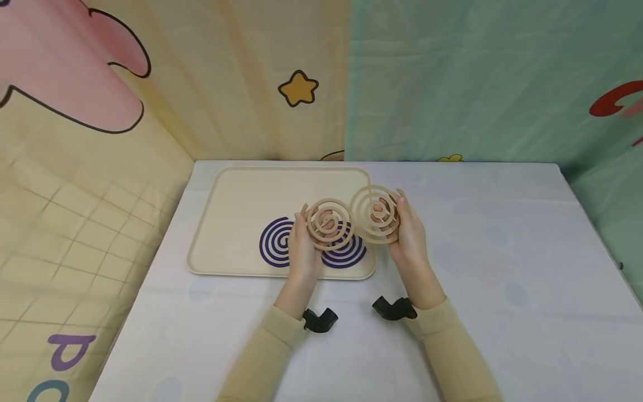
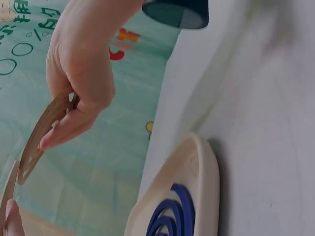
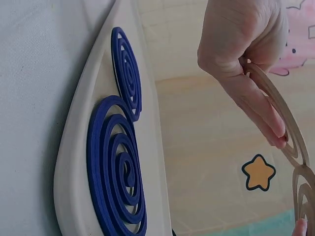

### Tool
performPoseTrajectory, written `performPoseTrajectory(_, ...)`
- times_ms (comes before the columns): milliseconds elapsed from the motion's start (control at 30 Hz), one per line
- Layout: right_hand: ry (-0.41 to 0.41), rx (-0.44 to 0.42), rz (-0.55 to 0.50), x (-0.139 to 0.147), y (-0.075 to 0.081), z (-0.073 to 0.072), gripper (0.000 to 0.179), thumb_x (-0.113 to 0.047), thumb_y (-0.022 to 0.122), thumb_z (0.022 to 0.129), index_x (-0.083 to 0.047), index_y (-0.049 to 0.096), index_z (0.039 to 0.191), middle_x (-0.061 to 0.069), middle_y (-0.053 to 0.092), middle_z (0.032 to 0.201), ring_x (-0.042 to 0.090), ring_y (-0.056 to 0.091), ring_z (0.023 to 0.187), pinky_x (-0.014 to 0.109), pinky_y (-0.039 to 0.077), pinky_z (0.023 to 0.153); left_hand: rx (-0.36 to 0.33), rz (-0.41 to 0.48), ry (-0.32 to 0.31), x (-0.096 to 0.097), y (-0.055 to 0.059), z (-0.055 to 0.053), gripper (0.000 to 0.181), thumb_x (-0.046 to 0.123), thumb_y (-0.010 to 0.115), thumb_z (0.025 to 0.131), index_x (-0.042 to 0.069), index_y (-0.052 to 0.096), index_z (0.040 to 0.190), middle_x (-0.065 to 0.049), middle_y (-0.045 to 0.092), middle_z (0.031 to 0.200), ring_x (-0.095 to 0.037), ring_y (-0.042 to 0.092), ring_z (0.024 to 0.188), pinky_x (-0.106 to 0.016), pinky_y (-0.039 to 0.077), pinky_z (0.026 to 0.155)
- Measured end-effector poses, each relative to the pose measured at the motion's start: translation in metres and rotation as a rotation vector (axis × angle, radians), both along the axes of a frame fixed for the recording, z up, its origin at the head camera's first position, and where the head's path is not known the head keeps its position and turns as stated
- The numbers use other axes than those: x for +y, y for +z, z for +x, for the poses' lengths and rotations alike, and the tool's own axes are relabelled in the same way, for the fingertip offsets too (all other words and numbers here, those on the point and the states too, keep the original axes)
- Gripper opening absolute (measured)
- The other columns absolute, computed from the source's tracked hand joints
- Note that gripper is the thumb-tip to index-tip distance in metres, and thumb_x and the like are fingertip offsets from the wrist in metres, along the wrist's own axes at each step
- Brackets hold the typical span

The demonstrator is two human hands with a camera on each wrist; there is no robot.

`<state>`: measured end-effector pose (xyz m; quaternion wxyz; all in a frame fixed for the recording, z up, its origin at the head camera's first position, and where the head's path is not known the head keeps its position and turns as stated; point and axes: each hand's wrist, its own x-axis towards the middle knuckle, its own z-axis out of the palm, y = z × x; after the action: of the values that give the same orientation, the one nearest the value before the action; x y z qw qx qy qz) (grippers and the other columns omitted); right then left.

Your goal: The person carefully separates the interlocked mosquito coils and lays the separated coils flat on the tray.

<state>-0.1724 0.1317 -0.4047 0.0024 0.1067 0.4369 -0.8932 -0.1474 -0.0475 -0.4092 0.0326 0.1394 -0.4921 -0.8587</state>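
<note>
Two tan spiral coils, shaped like mosquito coils, are held up side by side in the head view, their near edges meeting or almost so. My left hand [image 1: 303, 245] grips the left tan coil [image 1: 329, 200] at its outer side, fingers behind it. The right tan coil [image 1: 374, 187] is held at its right side by my right hand [image 1: 409, 237]. Beneath them, two dark blue coils lie on a cream tray [image 1: 241, 192]. My left forearm partly hides the left blue coil [image 1: 271, 241]; the left tan coil covers some of the right blue coil [image 1: 345, 264].
The tray stands on the left half of a white-covered table [image 1: 502, 251]. Printed curtains [image 1: 452, 84] hang behind and beside the table. A black curved piece sits at each wrist, the left piece [image 1: 320, 321] and the right piece [image 1: 394, 309].
</note>
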Motion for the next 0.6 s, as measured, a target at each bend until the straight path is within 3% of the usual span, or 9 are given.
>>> performPoseTrajectory(200, -0.067, -0.048, -0.14, 0.006, 0.003, 0.003, 0.053, -0.026, 0.035, 0.107, -0.016, 0.023, 0.157, 0.008, 0.035, 0.157, 0.001, 0.063, 0.091, 0.012, 0.051, 0.074, -0.013, 0.112, 0.055, 0.017, 0.006, 0.009, 0.054, 0.038, 0.02, 0.109, 0.005, 0.035, 0.148, -0.017, 0.05, 0.143, -0.026, 0.054, 0.13, -0.037, 0.048, 0.106)
performPoseTrajectory(300, -0.08, -0.073, -0.224, 0.01, 0.003, 0.002, 0.052, -0.026, 0.035, 0.107, -0.02, 0.023, 0.157, 0.004, 0.033, 0.158, 0.003, 0.06, 0.109, 0.013, 0.052, 0.083, -0.018, 0.165, 0.088, 0.017, 0.009, 0.009, 0.052, 0.037, 0.02, 0.109, 0.006, 0.036, 0.147, -0.016, 0.051, 0.142, -0.025, 0.053, 0.131, -0.038, 0.045, 0.109)
performPoseTrajectory(467, -0.07, -0.12, -0.336, 0.011, -0.002, -0.006, 0.052, -0.024, 0.032, 0.107, -0.023, 0.019, 0.158, -0.002, 0.023, 0.163, 0.006, 0.036, 0.142, 0.017, 0.039, 0.108, -0.035, 0.213, 0.115, 0.001, 0.01, -0.001, 0.051, 0.037, 0.022, 0.109, 0.008, 0.034, 0.149, -0.013, 0.045, 0.15, -0.022, 0.046, 0.138, -0.032, 0.04, 0.114)
performPoseTrajectory(600, -0.018, -0.137, -0.334, 0.008, -0.009, -0.016, 0.054, -0.022, 0.029, 0.108, -0.024, 0.012, 0.159, -0.002, 0.017, 0.165, 0.008, 0.025, 0.148, 0.019, 0.028, 0.117, -0.056, 0.2, 0.144, -0.021, 0.008, -0.017, 0.051, 0.034, 0.023, 0.109, 0.007, 0.031, 0.152, -0.011, 0.038, 0.156, -0.021, 0.04, 0.143, -0.03, 0.038, 0.115)
